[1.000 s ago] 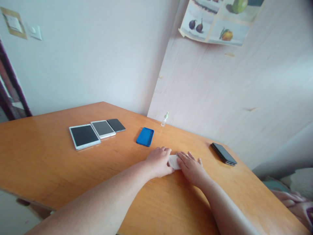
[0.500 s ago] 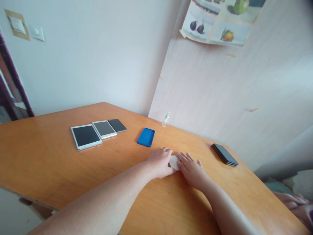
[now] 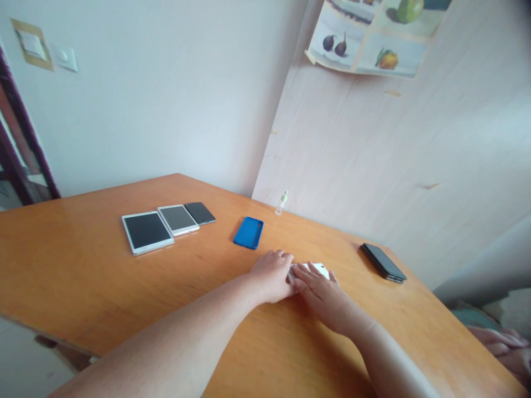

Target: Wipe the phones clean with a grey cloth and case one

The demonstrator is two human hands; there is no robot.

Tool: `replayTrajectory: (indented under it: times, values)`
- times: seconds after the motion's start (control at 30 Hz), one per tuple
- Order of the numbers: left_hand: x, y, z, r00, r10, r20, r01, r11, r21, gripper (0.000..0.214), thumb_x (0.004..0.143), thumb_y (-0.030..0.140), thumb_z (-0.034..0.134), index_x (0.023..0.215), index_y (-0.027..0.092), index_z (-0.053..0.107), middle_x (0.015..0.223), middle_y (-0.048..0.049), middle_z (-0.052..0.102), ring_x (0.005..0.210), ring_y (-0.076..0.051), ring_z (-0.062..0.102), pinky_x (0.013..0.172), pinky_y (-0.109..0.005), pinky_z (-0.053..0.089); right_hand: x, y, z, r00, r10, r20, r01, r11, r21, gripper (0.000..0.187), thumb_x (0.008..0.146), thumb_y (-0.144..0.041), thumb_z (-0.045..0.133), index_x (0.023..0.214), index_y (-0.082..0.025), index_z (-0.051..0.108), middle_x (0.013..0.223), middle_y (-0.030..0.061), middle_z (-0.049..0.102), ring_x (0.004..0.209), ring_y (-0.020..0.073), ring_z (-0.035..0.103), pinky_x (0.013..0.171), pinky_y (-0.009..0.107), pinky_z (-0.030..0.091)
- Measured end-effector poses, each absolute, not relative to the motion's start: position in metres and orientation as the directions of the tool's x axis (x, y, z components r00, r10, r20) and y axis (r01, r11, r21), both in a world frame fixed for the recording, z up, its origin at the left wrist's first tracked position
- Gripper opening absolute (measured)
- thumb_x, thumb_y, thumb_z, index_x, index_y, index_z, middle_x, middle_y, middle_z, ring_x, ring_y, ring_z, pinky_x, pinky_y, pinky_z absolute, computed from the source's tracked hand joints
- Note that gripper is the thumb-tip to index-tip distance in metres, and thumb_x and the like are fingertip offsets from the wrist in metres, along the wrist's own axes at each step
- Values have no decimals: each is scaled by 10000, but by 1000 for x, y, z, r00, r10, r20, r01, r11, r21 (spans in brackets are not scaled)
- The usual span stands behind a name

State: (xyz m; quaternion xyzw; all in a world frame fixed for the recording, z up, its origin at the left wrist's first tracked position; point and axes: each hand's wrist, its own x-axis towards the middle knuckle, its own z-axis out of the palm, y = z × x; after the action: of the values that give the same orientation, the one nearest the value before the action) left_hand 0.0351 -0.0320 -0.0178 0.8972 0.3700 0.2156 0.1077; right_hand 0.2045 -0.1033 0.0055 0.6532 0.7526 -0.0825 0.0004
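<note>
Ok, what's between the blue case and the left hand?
Nothing: only bare table lies between the blue case and the left hand, in the head view.

The counter (image 3: 83, 276) bears tablets (image 3: 147, 231) at ten o'clock, a blue case (image 3: 248, 232) at twelve, black phones (image 3: 382, 262) at two, and a white item (image 3: 317, 268) at centre.

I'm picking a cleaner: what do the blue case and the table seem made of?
Blue case: probably silicone or matte plastic, since it is an even blue with no glare and has rounded corners. Table: wood or wood veneer under a glossy varnish, showing grain streaks and a pale sheen.
</note>
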Motion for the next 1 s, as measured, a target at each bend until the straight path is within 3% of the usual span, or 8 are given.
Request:
replayTrajectory:
  times: [0.1, 0.23, 0.3, 0.53, 0.7, 0.77, 0.93, 1.0]
  values:
    - [35, -31, -18, 631, 716, 300, 624, -697, 353, 416, 757, 516, 609, 1012, 190, 567, 1057, -125, 626, 965, -288, 610, 786, -373, 495, 203, -108, 11, -194, 973, -127, 971, 172, -168, 549, 998, -524, 147, 1477, -354, 355, 1568, 10, 300, 1467, 273, 164, 1131, 644, 103]
    - [35, -31, -18, 637, 710, 301, 616, -703, 355, 521, 707, 511, 667, 1100, 188, 552, 1075, -121, 623, 1004, -296, 599, 831, -385, 486, 226, -101, 9, 71, 989, -126, 997, -74, -19, 548, 997, -493, 189, 1469, -289, 381, 1553, 54, 332, 1447, 338, 208, 1067, 731, 129]
    - [35, -32, -18, 638, 711, 295, 617, -702, 356, 524, 699, 497, 679, 1105, 191, 552, 1076, -116, 623, 1007, -292, 598, 836, -380, 483, 229, -100, 8, 105, 988, -113, 994, -103, 24, 552, 995, -477, 207, 1471, -254, 378, 1549, 77, 336, 1441, 356, 215, 1056, 743, 135]
    - [35, -32, -18, 628, 726, 280, 625, -685, 373, 452, 740, 512, 646, 1057, 199, 566, 1087, -118, 618, 1006, -285, 602, 812, -365, 490, 203, -117, 19, -245, 952, -183, 963, 218, -158, 554, 1002, -488, 174, 1505, -301, 309, 1579, 34, 276, 1468, 270, 158, 1154, 594, 123]
    - [34, -31, -17, 637, 722, 270, 622, -688, 373, 529, 695, 509, 691, 1105, 205, 554, 1090, -107, 616, 1014, -288, 595, 832, -370, 487, 227, -111, 20, 32, 982, -184, 999, -26, 38, 532, 994, -379, 202, 1476, -221, 363, 1556, 81, 324, 1441, 343, 220, 1070, 712, 176]
    - [34, -31, -16, 637, 722, 272, 620, -689, 376, 532, 692, 489, 697, 1118, 205, 552, 1093, -108, 616, 1018, -288, 594, 840, -371, 483, 228, -112, 20, 57, 985, -160, 996, -44, 84, 521, 981, -340, 242, 1462, -195, 382, 1542, 110, 346, 1433, 352, 240, 1060, 719, 184]
    - [33, -31, -16, 643, 715, 274, 604, -694, 393, 509, 732, 513, 664, 1115, 196, 553, 1095, -121, 616, 1031, -292, 588, 845, -374, 477, 208, -123, 23, -266, 948, -176, 964, 257, -74, 522, 980, -316, 264, 1489, -235, 345, 1538, 91, 360, 1444, 260, 244, 1149, 559, 183]
    - [33, -31, -16, 646, 712, 274, 601, -696, 393, 497, 741, 510, 658, 1113, 197, 555, 1097, -120, 614, 1035, -291, 585, 848, -371, 471, 210, -123, 25, -295, 938, -184, 955, 282, -92, 517, 979, -302, 259, 1485, -247, 352, 1534, 86, 368, 1437, 249, 265, 1154, 543, 177]
